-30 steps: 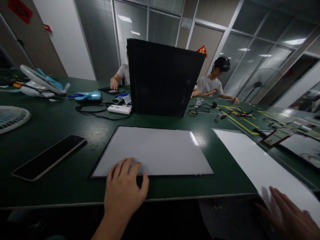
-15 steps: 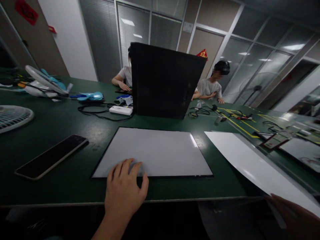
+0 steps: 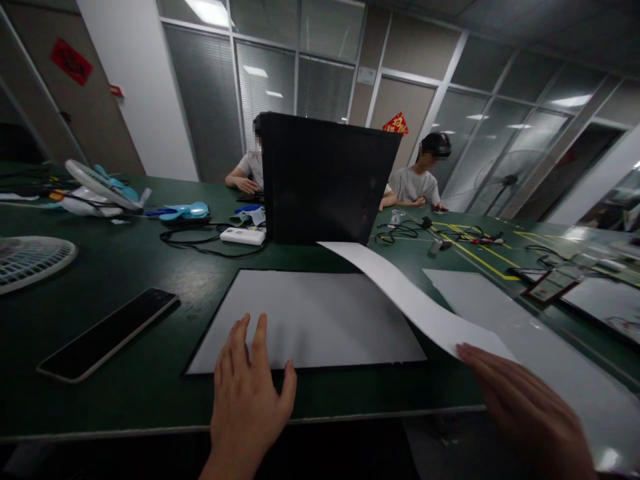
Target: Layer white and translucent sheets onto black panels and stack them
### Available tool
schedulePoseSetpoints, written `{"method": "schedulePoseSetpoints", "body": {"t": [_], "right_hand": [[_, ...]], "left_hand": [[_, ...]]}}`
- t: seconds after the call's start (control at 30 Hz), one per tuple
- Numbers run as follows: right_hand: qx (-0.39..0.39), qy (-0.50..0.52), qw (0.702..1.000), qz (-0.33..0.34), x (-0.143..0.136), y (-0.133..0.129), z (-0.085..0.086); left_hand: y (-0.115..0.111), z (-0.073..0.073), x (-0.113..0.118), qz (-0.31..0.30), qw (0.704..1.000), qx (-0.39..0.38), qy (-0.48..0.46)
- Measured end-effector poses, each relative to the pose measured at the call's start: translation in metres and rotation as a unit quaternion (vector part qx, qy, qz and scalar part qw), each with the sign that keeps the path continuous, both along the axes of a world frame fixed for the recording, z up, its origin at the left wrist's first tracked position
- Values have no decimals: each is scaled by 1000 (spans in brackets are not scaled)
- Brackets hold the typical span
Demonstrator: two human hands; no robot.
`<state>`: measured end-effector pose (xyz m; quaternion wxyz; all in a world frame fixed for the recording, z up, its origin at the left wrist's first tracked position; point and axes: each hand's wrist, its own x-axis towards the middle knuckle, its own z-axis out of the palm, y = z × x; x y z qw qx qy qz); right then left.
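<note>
A flat light-grey board with a thin black edge (image 3: 320, 320) lies on the green table in front of me. My left hand (image 3: 253, 393) is over its lower left edge, fingers apart and holding nothing. To the right, my right hand (image 3: 525, 400) grips the near end of a white sheet (image 3: 415, 300). The sheet is raised and curved, its far end above the board's upper right part. Another white sheet (image 3: 525, 333) lies on the table farther right, partly behind my right hand.
A phone (image 3: 110, 333) lies left of the board, beside a white fan grille (image 3: 35, 260). A black case (image 3: 330, 180) stands behind the board. Cables and a white power strip (image 3: 243, 236) lie nearby. Two people sit across the table (image 3: 200, 257).
My right hand has moved left and up with a white sheet, which now reaches over the board. My left hand's fingers have straightened. The view has tilted up slightly.
</note>
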<state>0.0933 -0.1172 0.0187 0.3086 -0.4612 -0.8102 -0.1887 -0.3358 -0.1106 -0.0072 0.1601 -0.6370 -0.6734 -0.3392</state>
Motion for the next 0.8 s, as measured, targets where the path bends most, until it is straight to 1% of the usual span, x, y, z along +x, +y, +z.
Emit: {"method": "schedulePoseSetpoints", "body": {"t": [0.07,0.1,0.2,0.3,0.37,0.43,0.53,0.67,0.73,0.8], "right_hand": [[-1,-31,998,50,-32,19,-6],[-6,-39,997,59,-45,29,-11],[-27,-32,998,41,-68,54,-32],[-33,-8,999,15,-71,65,-46],[-37,5,999,2,-69,65,-50],[-39,16,999,-7,-67,61,-50],[-35,30,999,-12,-67,54,-48],[-28,39,999,4,-68,49,-47],[-27,38,999,16,-67,50,-46],[-32,33,999,29,-69,50,-45]], "left_hand": [[-1,2,1,-11,1000,21,10],[-1,1,1,-18,999,25,22],[-2,-6,0,-31,997,-1,70],[-1,-16,-2,-15,996,-23,91],[0,-22,-4,2,997,8,80],[0,-23,-4,15,997,55,49],[-4,-21,-5,4,995,95,4],[-12,-13,-3,-16,993,118,11],[-13,-9,-2,-28,993,108,34],[-12,-5,-1,-63,993,67,75]]}}
